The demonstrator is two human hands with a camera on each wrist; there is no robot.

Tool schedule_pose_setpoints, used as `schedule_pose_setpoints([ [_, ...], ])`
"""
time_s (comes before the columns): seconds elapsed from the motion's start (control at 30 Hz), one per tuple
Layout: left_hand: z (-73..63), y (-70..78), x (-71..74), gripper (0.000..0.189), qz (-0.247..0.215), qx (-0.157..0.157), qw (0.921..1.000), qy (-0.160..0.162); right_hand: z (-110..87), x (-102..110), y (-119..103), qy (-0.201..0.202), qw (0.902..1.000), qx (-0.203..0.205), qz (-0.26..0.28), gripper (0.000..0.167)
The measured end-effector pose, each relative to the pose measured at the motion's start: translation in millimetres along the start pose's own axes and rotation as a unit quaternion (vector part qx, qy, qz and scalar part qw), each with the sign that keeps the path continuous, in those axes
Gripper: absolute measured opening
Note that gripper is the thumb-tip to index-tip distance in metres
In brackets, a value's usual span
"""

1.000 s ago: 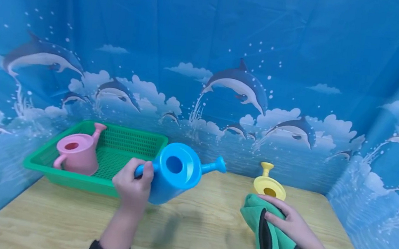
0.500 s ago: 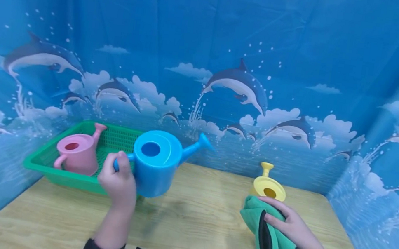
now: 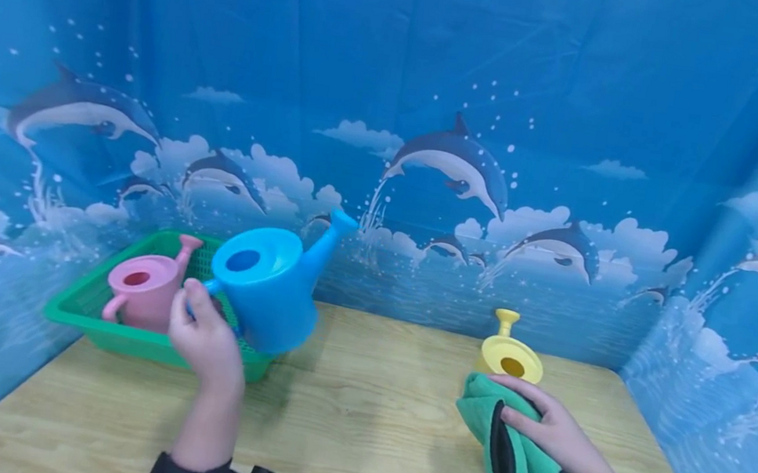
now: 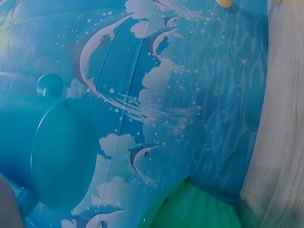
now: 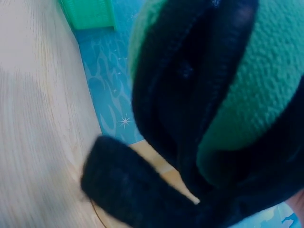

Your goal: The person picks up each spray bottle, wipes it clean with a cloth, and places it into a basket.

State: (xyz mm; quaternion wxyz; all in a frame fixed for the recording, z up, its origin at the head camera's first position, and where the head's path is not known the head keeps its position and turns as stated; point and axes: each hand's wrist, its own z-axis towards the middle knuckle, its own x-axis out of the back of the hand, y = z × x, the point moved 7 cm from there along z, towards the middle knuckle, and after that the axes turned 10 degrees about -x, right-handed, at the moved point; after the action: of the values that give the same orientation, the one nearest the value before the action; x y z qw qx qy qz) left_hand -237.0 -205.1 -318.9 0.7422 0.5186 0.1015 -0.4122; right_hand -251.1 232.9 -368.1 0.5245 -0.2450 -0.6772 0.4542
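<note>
Head view takes in both my hands: my left hand [image 3: 210,338] has its fingers curled round the handle of the blue watering can [image 3: 269,286], which I hold tilted, spout upward, at the right end of the green basket [image 3: 152,352]. A pink watering can [image 3: 148,295] sits inside that basket, seen only from up here. My right hand [image 3: 557,432] grips a folded green cloth [image 3: 524,467] between thumb and fingers, just in front of a yellow watering can [image 3: 509,355]; whether those two touch, I can't tell. My left wrist view adds the blue can's underside, apart from the basket's corner, while my right wrist view shows the cloth's dark folds and a hanging black flap [image 5: 133,185].
</note>
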Motion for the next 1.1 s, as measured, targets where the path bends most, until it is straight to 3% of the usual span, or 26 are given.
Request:
schedule_pose_setpoints([
  [0.17,2.8,-5.1,2.5,0.035,0.002,0.045,0.999,-0.001,-0.6,-1.2,-0.4,0.004,0.9999,-0.005,-0.009,0.044],
  [0.37,7.4,-12.4,6.5,0.03,0.028,0.029,0.9992,0.007,-1.2,-2.2,0.0,0.0,0.9998,-0.012,-0.014,0.044],
  [0.77,14.2,-29.7,16.2,0.031,0.037,0.085,0.9953,0.028,-3.6,-2.2,2.7,-0.007,0.9997,-0.012,-0.018,0.045],
  [1.0,21.5,-39.8,21.1,0.028,0.047,0.09,0.9944,0.031,-4.2,-0.7,4.7,0.015,0.9989,-0.022,-0.037,0.042],
  [1.1,25.2,-43.4,23.0,0.026,0.076,0.094,0.9925,0.021,-3.9,-1.6,4.8,0.01,0.9992,-0.017,-0.035,0.042],
])
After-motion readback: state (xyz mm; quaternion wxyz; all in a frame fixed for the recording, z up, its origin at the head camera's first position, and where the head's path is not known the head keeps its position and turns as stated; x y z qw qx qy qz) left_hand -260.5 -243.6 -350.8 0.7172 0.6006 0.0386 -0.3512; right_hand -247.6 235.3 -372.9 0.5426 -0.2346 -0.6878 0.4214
